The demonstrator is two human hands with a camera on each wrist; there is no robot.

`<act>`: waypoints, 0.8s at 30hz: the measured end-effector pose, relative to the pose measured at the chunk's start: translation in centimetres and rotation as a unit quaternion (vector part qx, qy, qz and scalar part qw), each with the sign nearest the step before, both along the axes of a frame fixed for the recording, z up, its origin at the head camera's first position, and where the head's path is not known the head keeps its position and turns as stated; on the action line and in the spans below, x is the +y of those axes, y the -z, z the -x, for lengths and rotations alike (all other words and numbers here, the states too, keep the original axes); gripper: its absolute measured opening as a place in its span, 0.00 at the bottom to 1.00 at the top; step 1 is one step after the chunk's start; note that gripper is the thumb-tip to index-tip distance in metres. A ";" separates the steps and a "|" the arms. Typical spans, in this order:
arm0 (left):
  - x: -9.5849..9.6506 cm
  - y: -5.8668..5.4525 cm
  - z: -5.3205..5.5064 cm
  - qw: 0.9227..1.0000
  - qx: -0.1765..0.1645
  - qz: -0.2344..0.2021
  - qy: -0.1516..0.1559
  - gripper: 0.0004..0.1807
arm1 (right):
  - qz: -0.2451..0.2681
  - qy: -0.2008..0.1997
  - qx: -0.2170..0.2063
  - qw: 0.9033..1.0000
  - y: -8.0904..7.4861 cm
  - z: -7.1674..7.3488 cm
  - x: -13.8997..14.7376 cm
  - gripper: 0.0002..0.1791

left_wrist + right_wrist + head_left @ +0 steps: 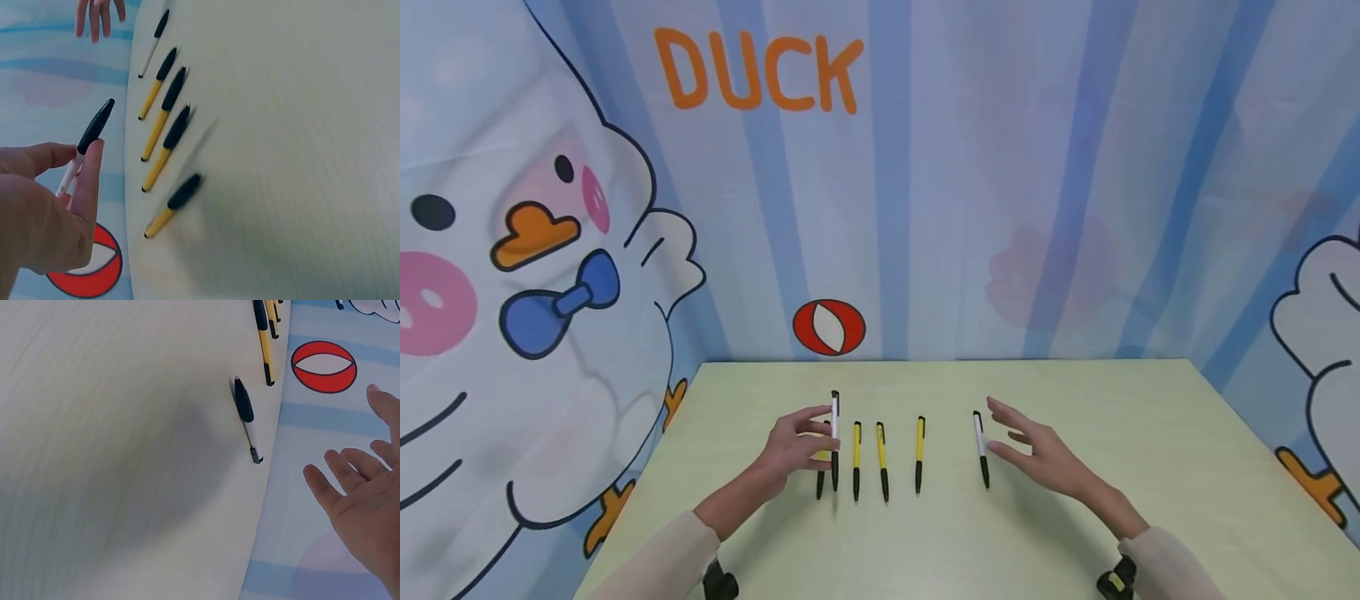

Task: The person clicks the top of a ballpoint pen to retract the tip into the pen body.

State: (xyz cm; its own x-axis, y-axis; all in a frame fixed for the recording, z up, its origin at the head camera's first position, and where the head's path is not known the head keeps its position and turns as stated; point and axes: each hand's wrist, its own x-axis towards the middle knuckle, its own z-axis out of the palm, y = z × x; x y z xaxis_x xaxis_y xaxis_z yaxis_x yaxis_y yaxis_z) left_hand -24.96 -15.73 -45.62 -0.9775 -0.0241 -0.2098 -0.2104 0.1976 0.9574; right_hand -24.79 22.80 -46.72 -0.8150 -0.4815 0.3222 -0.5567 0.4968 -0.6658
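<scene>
Left of centre in the lower half of the head view, the left hand [793,446] pinches a white-and-black ballpoint pen [835,421] between thumb and fingers; the pen stands nearly upright in the frame, clear of the tabletop [910,550], its black grip end lowest; directly behind it in the head view lies the leftmost yellow-and-black pen [821,486], its upper part mostly covered by the fingers and the held pen; the left wrist view shows that yellow pen lying apart from the hand. Just right of it, the second yellow pen [857,462] and the third yellow pen [882,462] lie side by side; the fourth yellow pen [920,457] lies a little apart, near the middle of the frame; these three occupy the space between the hands. Right of centre lies the second white-and-black pen [981,450]; the right hand [1037,454] hovers just beside it, fingers and thumb apart, gripping nothing; the right wrist view shows a gap between hand and pen. Pale sleeves [662,558] enter at the lower left and lower right; a striped blue curtain [955,167] rises behind the table, with orange "DUCK" lettering [760,72] at upper left, a red-and-white printed ball [829,327] just above the table's far edge, and a large printed duck [647,383] filling the left side.
</scene>
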 end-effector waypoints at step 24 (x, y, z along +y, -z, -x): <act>-6.3 2.8 0.8 0.978 0.056 0.200 -0.026 0.27 | 0.000 0.025 -0.019 1.000 1.1 0.0 2.7 0.34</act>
